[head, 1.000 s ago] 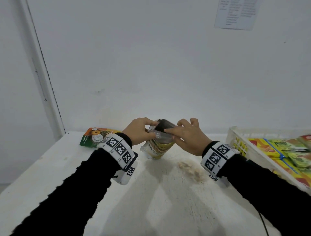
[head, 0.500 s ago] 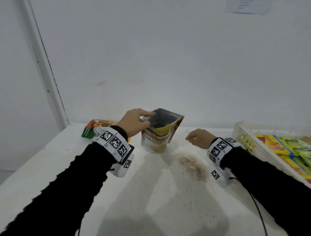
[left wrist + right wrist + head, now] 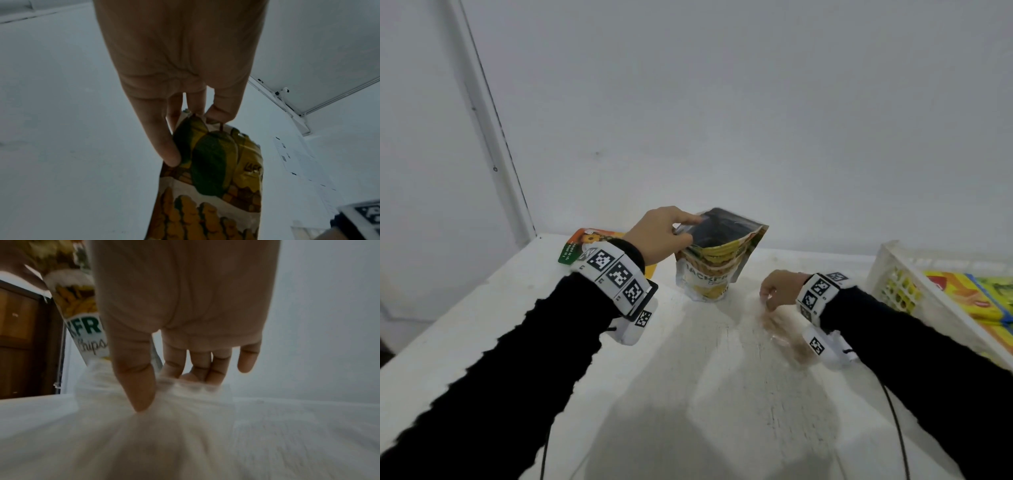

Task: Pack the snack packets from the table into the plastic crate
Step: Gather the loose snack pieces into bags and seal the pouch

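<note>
A yellow-and-white jackfruit chips pouch (image 3: 714, 274) stands upright on the white table (image 3: 688, 394), its top gaping dark. My left hand (image 3: 681, 229) pinches the pouch's top left corner; the left wrist view shows the left hand (image 3: 193, 129) with thumb and fingers closed on the pouch (image 3: 216, 178). To the right, my right hand (image 3: 770, 298) curls over the end of a clear packet (image 3: 787, 335) with brownish contents lying flat. In the right wrist view the right hand (image 3: 170, 382) pinches the clear packet (image 3: 164, 426) at its gathered edge, with the pouch (image 3: 86, 324) behind.
A white plastic crate (image 3: 893, 260) sits at the table's right edge, holding several yellow, orange and green packets (image 3: 969, 291). An orange-and-green packet (image 3: 578, 245) lies flat at the back left, partly behind my left wrist. A wall runs close behind the table.
My right hand let go of the pouch's top and dropped right onto the clear packet, gripping its end. My left hand kept hold of the pouch, which now stands with its top spread.
</note>
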